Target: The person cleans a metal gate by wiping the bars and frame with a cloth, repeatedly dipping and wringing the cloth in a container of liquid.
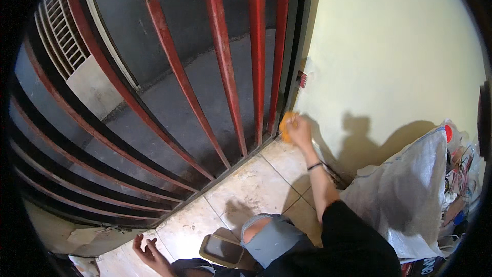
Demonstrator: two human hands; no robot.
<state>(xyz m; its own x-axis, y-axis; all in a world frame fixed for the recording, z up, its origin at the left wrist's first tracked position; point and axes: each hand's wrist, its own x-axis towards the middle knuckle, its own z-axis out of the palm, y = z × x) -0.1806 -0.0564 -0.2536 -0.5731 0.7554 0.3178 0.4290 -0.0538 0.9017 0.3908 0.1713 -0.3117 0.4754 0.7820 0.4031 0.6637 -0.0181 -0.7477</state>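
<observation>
Right hand (pixel 301 132): fingers curled shut around an orange wad (pixel 285 128), cloth or sponge, cannot tell which
Orange wad: low at the corner where the cream wall (pixel 389 46) meets the gate's side, just beside the foot of the nearest red bars (pixel 221 46)
Left hand (pixel 147 254): fingers parted and loosely bent, over the floor near the far end of the gate's lower edge
Lower edge: runs slantwise from near the left hand up to the orange wad, bordering the tiled floor (pixel 256 182)
Room to the left: a stretch of smudged tiles between that edge and the bent knee in grey cloth (pixel 271 241)
Room to the right: narrow, a bulging white sack (pixel 394 190) standing near the right forearm, against the wall
Tray (pixel 204 250): rectangular, tan-rimmed, between left hand and knee
</observation>
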